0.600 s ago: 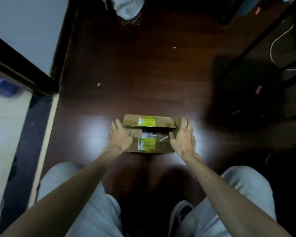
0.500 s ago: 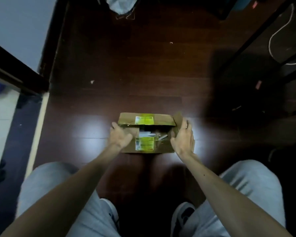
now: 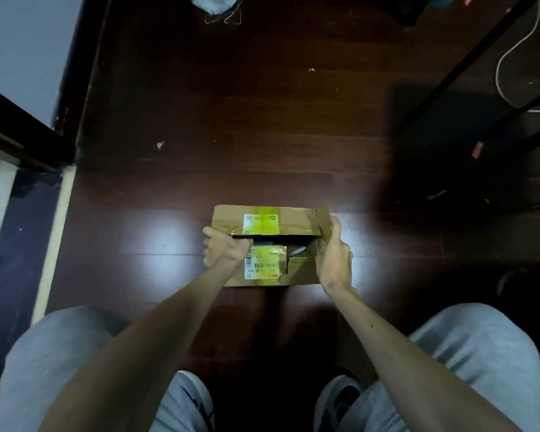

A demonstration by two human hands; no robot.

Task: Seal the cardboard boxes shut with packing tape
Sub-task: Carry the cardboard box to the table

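Head view: past grey-trousered knees [image 3: 60, 353], both forearms reach to a brown cardboard box [image 3: 300, 271] with yellow labels. It lies on the dark wooden floor [image 3: 262, 135] between the hands, top flaps ajar. The left hand [image 3: 223, 252] seems to curl its fingers round the box's left end. The right hand [image 3: 334, 260] grips the upright right end flap. Well beyond the right hand lies a white cable [image 3: 508, 57].

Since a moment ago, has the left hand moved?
Yes: the left hand has shifted right, farther over the cardboard box's left end, its fingers now curled.
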